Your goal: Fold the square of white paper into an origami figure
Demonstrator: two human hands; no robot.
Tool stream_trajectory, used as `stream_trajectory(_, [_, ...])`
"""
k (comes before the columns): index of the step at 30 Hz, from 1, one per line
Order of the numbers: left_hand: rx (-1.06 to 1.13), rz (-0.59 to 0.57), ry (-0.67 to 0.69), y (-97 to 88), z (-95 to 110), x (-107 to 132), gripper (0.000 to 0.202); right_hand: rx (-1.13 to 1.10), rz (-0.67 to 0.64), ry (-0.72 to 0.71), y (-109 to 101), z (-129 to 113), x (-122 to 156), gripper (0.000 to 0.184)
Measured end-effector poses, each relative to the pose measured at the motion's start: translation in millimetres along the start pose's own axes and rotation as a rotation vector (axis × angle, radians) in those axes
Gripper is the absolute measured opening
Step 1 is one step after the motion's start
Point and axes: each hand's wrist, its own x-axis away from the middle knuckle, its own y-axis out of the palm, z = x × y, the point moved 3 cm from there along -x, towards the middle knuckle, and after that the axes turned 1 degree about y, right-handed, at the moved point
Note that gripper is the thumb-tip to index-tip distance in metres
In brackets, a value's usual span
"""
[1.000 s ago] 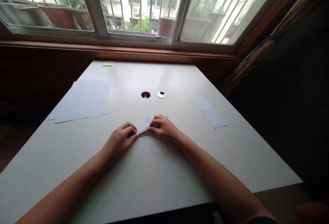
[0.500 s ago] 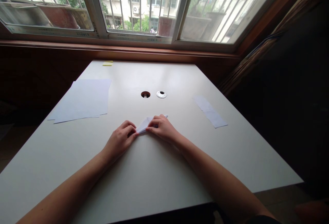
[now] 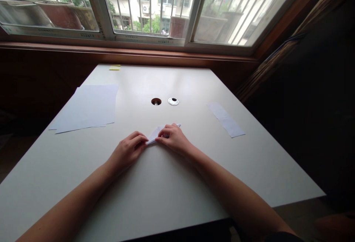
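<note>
A small folded piece of white paper (image 3: 155,134) lies on the white table (image 3: 166,182), a little nearer than the table's middle. My left hand (image 3: 126,152) is curled, its fingertips pinching the paper's left pointed end. My right hand (image 3: 173,138) rests over the paper's right part, fingers pressed down on it, hiding most of that side. The two hands almost touch at the fingertips.
A stack of white sheets (image 3: 85,107) lies at the left. A narrow paper strip (image 3: 226,120) lies at the right. A cable hole (image 3: 156,101) and its round cap (image 3: 173,101) sit mid-table. A yellow sticky pad (image 3: 114,67) rests near the window sill.
My right fingertips have slid slightly left along the folded paper, closing the gap to my left hand. The paper stays where it was.
</note>
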Motion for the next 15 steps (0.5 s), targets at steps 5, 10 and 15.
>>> stream_trajectory(5, [0.057,-0.049,0.121,-9.2,-9,1,0.022,-0.014,-0.066,0.002,-7,1,0,0.013])
stream_trajectory(10, [-0.019,-0.165,0.375,-6.6,-13,4,0.031,-0.023,-0.138,-0.078,-12,8,4,0.013])
stream_trajectory(15, [-0.006,-0.254,0.422,-2.0,-12,6,0.037,0.009,-0.160,-0.194,-14,13,7,0.012])
